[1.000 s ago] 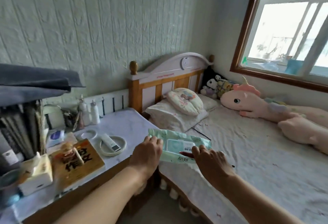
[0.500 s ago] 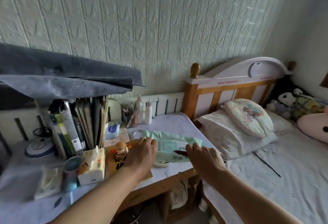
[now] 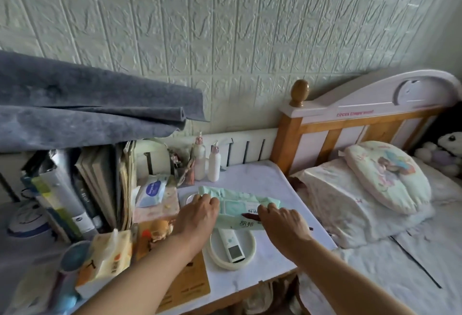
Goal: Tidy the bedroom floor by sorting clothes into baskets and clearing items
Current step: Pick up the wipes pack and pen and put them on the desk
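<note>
Left hand [image 3: 200, 211] and right hand [image 3: 282, 219] each grip the soft, flat green wipes pack [image 3: 240, 211].

Both of my bare forearms reach forward from the bottom edge of the head view, angling inward toward each other. My left hand [image 3: 200, 212] lies palm down with its knuckles up, fingers bent over the left end of the soft pale green wipes pack [image 3: 240, 206] and gripping it. My right hand [image 3: 282, 222] is also palm down, wrist a little higher, fingers curled over the pack's right end, the thumb tucked along the near side. The two hands are well apart, one at each end. Both wrists are straight, sleeves bare.
</note>
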Available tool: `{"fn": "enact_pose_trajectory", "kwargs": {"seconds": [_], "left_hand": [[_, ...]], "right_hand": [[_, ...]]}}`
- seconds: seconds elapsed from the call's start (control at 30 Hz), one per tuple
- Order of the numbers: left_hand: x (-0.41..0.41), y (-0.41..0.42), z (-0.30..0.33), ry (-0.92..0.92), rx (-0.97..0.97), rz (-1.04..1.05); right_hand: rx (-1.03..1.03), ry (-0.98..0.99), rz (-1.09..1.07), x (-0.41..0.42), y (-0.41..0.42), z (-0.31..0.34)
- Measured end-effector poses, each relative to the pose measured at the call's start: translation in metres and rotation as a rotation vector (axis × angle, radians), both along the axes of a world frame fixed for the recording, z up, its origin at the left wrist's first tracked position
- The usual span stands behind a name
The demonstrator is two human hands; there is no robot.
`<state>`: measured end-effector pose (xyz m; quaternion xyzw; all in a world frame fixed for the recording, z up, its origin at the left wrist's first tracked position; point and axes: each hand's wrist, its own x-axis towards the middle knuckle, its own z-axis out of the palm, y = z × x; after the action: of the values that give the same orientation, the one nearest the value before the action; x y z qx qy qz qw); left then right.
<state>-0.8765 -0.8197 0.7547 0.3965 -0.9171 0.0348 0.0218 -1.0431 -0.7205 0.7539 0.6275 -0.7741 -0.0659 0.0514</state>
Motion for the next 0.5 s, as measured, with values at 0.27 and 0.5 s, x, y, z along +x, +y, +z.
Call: {"fn": "enact_pose_trajectory", "kwargs": {"seconds": [0.27, 0.5], "left_hand": [[-0.081, -0.079, -0.030, 0.042, 0.047, -0.170], [-0.135, -0.113, -0.055, 0.011, 0.117, -0.246]], "right_hand": [[0.044, -0.049, -0.224, -0.055, -0.049, -0.020], [0.010, -0.162, -0.479, -0.084, -0.073, -0.040]]}}
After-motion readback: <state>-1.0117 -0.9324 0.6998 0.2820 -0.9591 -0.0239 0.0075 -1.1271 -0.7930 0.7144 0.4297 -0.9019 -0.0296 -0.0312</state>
